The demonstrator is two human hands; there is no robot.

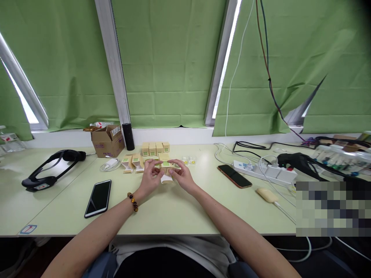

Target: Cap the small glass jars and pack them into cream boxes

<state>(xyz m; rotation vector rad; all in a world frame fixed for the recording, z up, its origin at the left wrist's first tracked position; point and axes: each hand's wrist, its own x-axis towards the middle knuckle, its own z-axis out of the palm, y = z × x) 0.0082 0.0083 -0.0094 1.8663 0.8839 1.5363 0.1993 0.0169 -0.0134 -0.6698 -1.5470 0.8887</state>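
Observation:
Both of my hands meet at the middle of the pale green table around one small tan carton with a green label. My left hand, with a bead bracelet on its wrist, grips the carton's left side. My right hand holds its right side, and a white flap or paper shows below my fingers. A row of several upright tan cartons stands just behind. Two or three open, flat cartons lie to the left of my hands.
A black phone lies at the left front and a head-worn device further left. A cardboard box and a black cylinder stand at the back. At the right are a brown phone, a power strip with cables and a cream-coloured item.

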